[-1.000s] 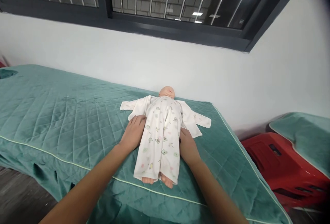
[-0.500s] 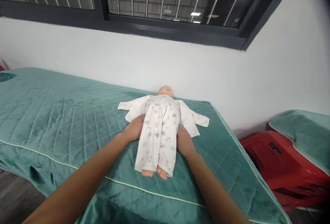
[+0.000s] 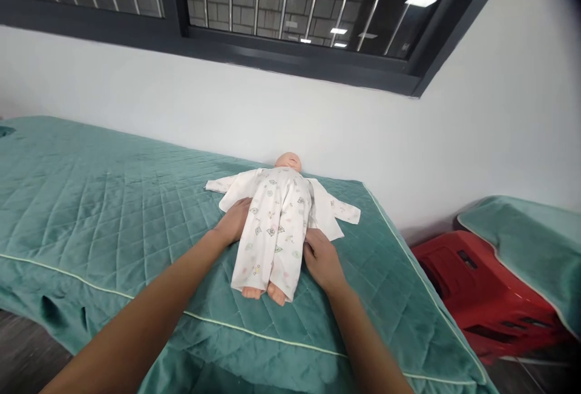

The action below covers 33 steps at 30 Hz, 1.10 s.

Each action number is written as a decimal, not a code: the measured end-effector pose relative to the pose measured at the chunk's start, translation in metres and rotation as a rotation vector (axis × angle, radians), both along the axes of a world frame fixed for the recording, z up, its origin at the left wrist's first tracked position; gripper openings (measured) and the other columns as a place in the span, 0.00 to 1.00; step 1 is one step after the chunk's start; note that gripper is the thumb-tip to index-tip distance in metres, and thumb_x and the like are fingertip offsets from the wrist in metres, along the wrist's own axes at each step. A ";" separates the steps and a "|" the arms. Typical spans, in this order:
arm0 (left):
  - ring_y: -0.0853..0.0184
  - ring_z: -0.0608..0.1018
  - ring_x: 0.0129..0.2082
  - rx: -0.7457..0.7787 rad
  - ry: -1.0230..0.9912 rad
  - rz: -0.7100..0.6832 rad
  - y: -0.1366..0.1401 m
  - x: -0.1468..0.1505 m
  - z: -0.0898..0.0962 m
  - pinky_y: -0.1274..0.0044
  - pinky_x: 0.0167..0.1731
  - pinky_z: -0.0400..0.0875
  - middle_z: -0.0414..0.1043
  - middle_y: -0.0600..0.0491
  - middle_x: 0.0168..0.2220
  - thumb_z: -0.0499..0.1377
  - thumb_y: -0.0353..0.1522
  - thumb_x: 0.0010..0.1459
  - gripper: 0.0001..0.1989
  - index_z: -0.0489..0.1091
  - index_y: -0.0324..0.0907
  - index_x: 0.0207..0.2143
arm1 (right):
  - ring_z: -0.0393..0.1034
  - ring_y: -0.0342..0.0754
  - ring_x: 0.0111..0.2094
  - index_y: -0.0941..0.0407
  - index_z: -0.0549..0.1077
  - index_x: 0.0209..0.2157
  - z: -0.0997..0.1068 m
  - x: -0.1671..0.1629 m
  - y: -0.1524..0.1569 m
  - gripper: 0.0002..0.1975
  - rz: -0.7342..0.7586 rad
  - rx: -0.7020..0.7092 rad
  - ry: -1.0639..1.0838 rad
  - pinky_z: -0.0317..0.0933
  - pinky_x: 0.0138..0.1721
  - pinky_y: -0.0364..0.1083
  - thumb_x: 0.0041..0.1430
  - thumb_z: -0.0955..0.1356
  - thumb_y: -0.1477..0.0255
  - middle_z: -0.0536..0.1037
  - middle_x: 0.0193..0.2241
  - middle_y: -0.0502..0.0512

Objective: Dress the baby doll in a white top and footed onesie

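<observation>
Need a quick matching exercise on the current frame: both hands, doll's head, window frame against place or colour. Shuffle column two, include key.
Column one
1. Left hand
2. Right hand
3. Doll's head
4. Window frame

Column two
A. Dark grey
B. At the side of the patterned trousers nearer the red plastic piece
C. On the green cover, close to the wall
D. At the trousers' side farther from the red plastic piece

Pairs: 1-D, 2-B, 3-C, 4-A
</observation>
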State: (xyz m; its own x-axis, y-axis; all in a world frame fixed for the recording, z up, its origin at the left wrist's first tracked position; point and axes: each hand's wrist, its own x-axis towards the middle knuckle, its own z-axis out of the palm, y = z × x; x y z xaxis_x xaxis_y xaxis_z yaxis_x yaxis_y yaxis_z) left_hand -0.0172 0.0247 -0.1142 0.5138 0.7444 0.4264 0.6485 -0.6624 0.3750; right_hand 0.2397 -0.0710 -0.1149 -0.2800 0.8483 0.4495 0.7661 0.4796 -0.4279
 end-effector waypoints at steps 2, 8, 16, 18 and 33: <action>0.56 0.73 0.53 0.005 0.024 0.022 0.000 0.000 -0.001 0.66 0.56 0.65 0.75 0.45 0.50 0.55 0.33 0.59 0.15 0.75 0.40 0.46 | 0.66 0.51 0.42 0.54 0.71 0.36 0.000 -0.002 -0.003 0.12 -0.011 -0.009 -0.038 0.61 0.45 0.50 0.61 0.59 0.80 0.74 0.37 0.56; 0.57 0.74 0.51 0.114 0.115 0.006 -0.016 -0.008 -0.006 0.66 0.54 0.66 0.76 0.46 0.47 0.57 0.32 0.59 0.16 0.75 0.43 0.48 | 0.64 0.51 0.43 0.55 0.72 0.34 0.001 -0.003 -0.005 0.12 -0.031 0.039 -0.098 0.60 0.45 0.49 0.60 0.60 0.82 0.73 0.40 0.56; 0.58 0.68 0.59 0.164 0.083 0.008 -0.037 -0.030 -0.017 0.64 0.56 0.63 0.74 0.49 0.52 0.54 0.33 0.62 0.16 0.74 0.46 0.51 | 0.63 0.50 0.40 0.55 0.73 0.29 0.001 -0.003 -0.004 0.14 -0.051 0.089 -0.061 0.60 0.41 0.48 0.58 0.60 0.83 0.73 0.37 0.56; 0.57 0.67 0.59 0.157 0.085 0.009 -0.037 -0.029 -0.016 0.63 0.56 0.63 0.74 0.48 0.52 0.56 0.34 0.61 0.16 0.74 0.46 0.51 | 0.63 0.50 0.39 0.55 0.72 0.27 0.001 -0.003 -0.004 0.13 -0.054 0.072 -0.068 0.60 0.39 0.47 0.57 0.61 0.83 0.72 0.34 0.55; 0.57 0.65 0.60 -0.029 -0.030 -0.039 -0.031 -0.034 -0.024 0.63 0.58 0.63 0.67 0.51 0.59 0.58 0.31 0.56 0.22 0.71 0.50 0.54 | 0.63 0.51 0.42 0.56 0.74 0.36 0.004 0.000 -0.028 0.16 -0.005 -0.033 -0.191 0.59 0.45 0.50 0.56 0.59 0.85 0.74 0.39 0.57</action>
State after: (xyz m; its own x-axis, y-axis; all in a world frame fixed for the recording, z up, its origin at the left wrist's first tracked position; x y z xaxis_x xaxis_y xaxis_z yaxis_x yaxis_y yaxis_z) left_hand -0.0515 -0.0065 -0.1379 0.5300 0.7365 0.4203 0.6104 -0.6755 0.4137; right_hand 0.2395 -0.0991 -0.1106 -0.3532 0.8633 0.3604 0.8375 0.4635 -0.2895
